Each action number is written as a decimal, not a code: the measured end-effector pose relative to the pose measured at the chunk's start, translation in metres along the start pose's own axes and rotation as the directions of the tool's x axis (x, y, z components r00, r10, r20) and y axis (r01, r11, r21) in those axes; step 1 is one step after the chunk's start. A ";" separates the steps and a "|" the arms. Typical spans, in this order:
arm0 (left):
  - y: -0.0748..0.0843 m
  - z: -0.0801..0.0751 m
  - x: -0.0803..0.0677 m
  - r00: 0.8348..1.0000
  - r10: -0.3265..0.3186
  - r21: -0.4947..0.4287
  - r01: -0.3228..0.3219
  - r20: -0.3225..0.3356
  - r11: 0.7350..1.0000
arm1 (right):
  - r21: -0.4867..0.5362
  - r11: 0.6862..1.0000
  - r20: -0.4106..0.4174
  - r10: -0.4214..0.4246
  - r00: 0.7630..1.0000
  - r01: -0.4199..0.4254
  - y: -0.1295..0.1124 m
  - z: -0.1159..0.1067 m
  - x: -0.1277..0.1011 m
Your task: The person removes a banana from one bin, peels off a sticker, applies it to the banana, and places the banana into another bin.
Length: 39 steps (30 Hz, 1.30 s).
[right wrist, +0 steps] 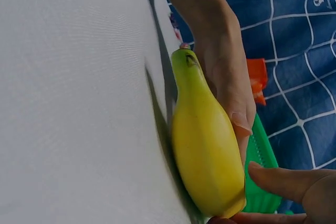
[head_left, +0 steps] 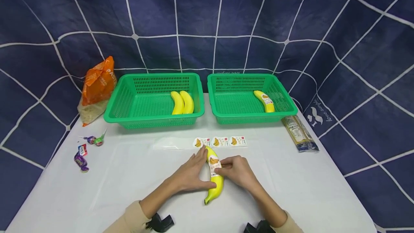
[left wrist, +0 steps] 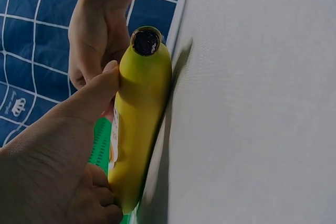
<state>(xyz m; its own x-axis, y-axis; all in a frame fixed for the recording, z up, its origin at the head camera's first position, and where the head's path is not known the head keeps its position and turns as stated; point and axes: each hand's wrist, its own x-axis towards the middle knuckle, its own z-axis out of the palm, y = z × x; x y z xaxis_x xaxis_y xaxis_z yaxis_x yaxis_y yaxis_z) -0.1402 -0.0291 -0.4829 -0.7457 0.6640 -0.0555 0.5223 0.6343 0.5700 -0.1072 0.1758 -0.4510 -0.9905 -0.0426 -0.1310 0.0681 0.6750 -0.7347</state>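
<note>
A yellow banana (head_left: 217,185) lies on the white table with its stem end toward me. A white sticker (head_left: 213,163) printed with bananas sits on its upper face. My left hand (head_left: 194,173) grips the banana from the left, thumb near the stem end and fingers at the far end. From the right, my right hand (head_left: 239,171) holds the banana at the sticker, its thumb pressing the sticker's lower part and its index finger at the right edge. In the right wrist view, the banana (right wrist: 207,135) hides part of the right hand's fingers.
A sticker strip (head_left: 237,141) with several stickers lies beyond the banana. Behind stand a left green basket (head_left: 152,121) with two bananas and a right green basket (head_left: 255,119) with one stickered banana. Candies (head_left: 81,159), an orange bag (head_left: 98,85) and a flat packet (head_left: 299,134) flank them.
</note>
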 end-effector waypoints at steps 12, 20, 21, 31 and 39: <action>0.006 0.006 0.003 1.000 -0.001 0.021 0.001 -0.022 1.000 | -0.031 0.995 -0.033 0.099 0.995 -0.100 0.001 0.000 0.003; 0.008 -0.010 0.010 1.000 0.009 -0.024 -0.009 0.005 1.000 | -0.012 0.993 -0.049 0.115 0.992 -0.115 0.002 0.003 0.002; 0.009 -0.016 0.014 1.000 0.009 -0.049 -0.009 -0.007 0.999 | -0.006 0.993 -0.051 0.113 0.992 -0.114 0.002 0.004 0.002; 0.017 -0.061 0.087 0.980 -0.006 -0.178 -0.030 -0.197 0.984 | -0.012 0.994 -0.074 0.103 0.992 -0.104 0.004 0.003 0.002; 0.017 -0.069 0.130 0.962 -0.129 -0.251 0.066 -0.240 0.966 | -0.003 0.994 -0.070 0.107 0.992 -0.107 0.002 0.003 0.000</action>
<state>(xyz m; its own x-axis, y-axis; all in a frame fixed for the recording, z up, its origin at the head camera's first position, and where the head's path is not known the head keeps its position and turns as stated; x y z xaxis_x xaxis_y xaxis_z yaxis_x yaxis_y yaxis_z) -0.2572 0.0403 -0.4239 -0.8840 0.4622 0.0699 0.3507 0.5570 0.7528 -0.1063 0.1755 -0.4546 -0.9834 0.0813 -0.1620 0.1737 0.6781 -0.7142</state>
